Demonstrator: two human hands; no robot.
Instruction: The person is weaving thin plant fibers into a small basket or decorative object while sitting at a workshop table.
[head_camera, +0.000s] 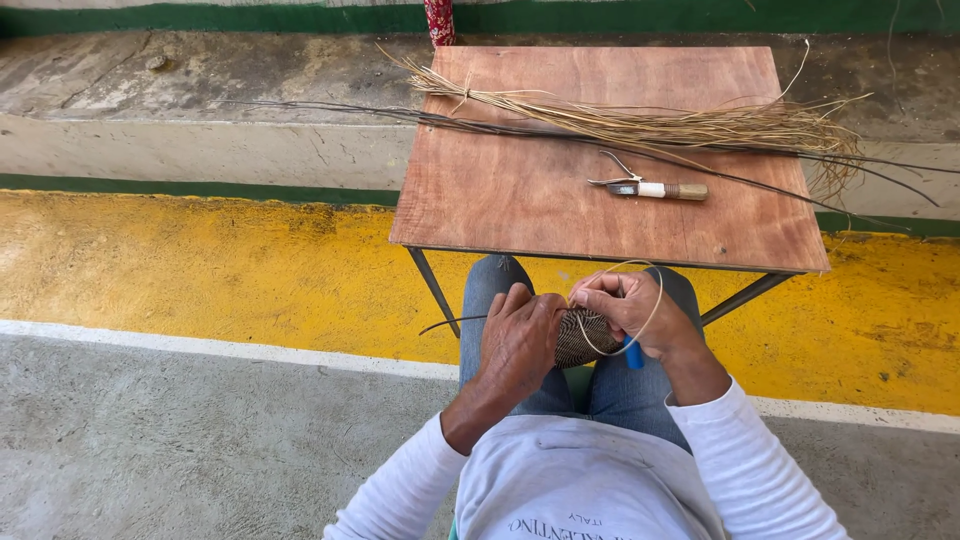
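Two hands' fingers pinching woven piece over lap; plywood table, yellow-painted concrete floor

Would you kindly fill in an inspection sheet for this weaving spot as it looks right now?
Surface: small wooden table, bare at the near side.
Job's things: woven piece over the lap, pale strand looping above it.
Clutter: straw bundle, dark reeds, knife on the table.
Grippers: left hand and right hand both grip the woven piece; a blue-handled tool shows under the right.
Cables: nothing seen.
Surroundings: yellow painted floor, concrete step.
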